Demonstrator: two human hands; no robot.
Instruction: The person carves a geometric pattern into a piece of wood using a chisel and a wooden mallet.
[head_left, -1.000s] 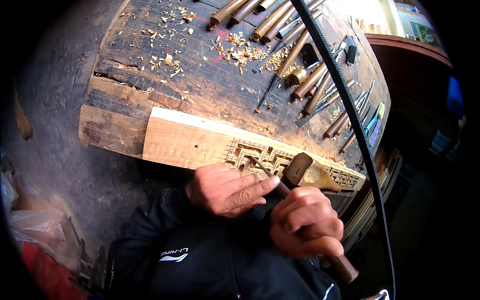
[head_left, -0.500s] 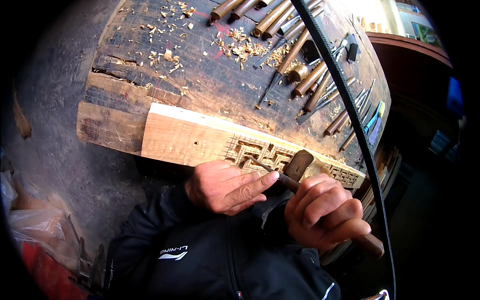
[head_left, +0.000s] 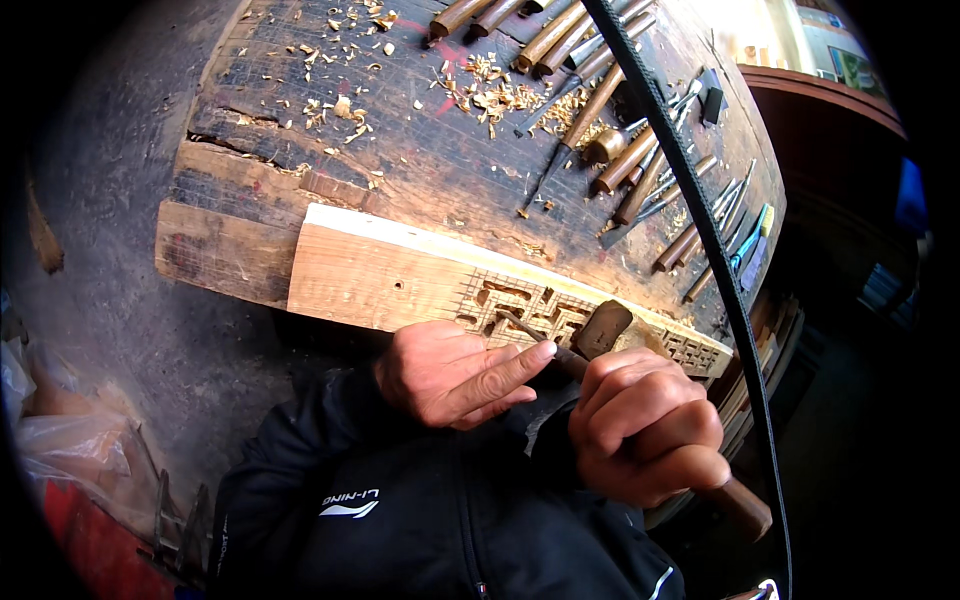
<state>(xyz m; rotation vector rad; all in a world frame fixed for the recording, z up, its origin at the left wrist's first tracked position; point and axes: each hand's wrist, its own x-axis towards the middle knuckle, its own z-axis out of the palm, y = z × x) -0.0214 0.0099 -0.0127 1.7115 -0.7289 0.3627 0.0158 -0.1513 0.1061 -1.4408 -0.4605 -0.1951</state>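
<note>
A long pale wooden board [head_left: 345,262] lies along the near edge of the workbench, its face carved with a recessed geometric pattern over pencilled grid lines. The tip of a slim chisel [head_left: 522,326] rests at the carved recesses. My right hand [head_left: 650,425] is wrapped round the chisel, and a brown handle end sticks out below the fist. My left hand [head_left: 455,375] is closed beside the board's lower edge, with its index fingertip against the chisel's shank; its thumb is hidden. A dark brown block [head_left: 604,328] sits against the board just above my right hand.
The worn workbench [head_left: 420,150] holds several wooden-handled chisels [head_left: 590,105] at the far right. Curled wood shavings [head_left: 495,100] are scattered about them. A blue brush [head_left: 750,245] lies at the right edge. A black strap [head_left: 690,180] crosses the view. Plastic sheeting [head_left: 75,450] is at lower left.
The whole view has shifted slightly. My right hand and the handle end sit a little lower; both hands keep the same hold, and the chisel tip stays at the carved area.
</note>
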